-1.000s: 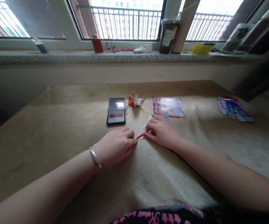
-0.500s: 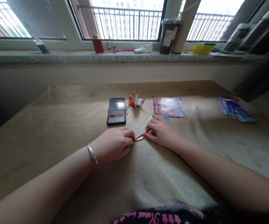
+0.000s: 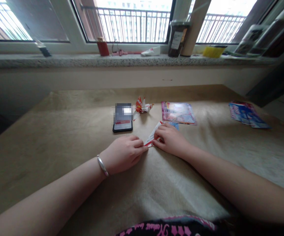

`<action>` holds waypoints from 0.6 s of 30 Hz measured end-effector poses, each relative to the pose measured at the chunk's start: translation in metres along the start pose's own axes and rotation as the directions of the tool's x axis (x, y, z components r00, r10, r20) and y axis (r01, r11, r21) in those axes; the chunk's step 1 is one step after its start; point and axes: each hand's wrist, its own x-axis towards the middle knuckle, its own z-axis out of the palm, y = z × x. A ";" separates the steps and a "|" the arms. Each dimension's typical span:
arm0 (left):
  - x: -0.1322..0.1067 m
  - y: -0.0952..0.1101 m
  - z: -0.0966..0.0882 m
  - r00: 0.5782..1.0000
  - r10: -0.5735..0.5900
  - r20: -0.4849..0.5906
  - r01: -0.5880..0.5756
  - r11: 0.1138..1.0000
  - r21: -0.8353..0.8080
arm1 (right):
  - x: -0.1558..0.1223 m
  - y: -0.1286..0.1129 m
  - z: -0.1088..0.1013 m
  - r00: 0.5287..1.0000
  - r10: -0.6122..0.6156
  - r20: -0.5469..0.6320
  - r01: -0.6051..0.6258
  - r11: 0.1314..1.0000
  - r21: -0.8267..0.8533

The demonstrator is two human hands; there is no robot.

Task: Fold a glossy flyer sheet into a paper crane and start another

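Observation:
A narrow folded paper (image 3: 153,134), white with red edges, lies slantwise on the table between my hands. My right hand (image 3: 170,138) is closed on its right side, thumb and fingers pinching it and hiding part of it. At the paper's near left tip, my left hand (image 3: 124,153), with a silver bangle at the wrist, presses its closed fingers on the corner. Beyond them stands a folded paper crane (image 3: 143,106) in red, orange and white. A blue piece of paper (image 3: 174,125) shows partly from behind my right hand.
A phone (image 3: 122,126) lies left of the crane. Pink printed sheets (image 3: 178,113) are stacked at the right, and blue printed packets (image 3: 249,114) lie farther right on the wooden table (image 3: 45,137). Behind, the window sill (image 3: 70,60) holds a red container (image 3: 103,48) and a dark jar (image 3: 177,39).
My left hand has slid slightly to the right along the paper's near corner, its fingers now straighter over the tip. My right hand has stayed in place.

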 end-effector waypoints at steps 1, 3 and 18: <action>0.000 0.001 0.000 1.000 -0.005 -0.002 0.005 1.000 0.006 | 0.000 0.000 0.000 1.000 0.004 0.001 -0.004 1.000 0.000; 0.001 0.003 -0.001 1.000 -0.017 -0.002 0.017 1.000 0.013 | 0.000 0.000 -0.001 1.000 0.006 -0.001 -0.006 1.000 -0.004; 0.000 0.000 -0.010 0.989 -0.093 0.112 0.098 0.994 -0.040 | -0.001 0.001 0.000 1.000 0.011 -0.010 -0.011 1.000 -0.014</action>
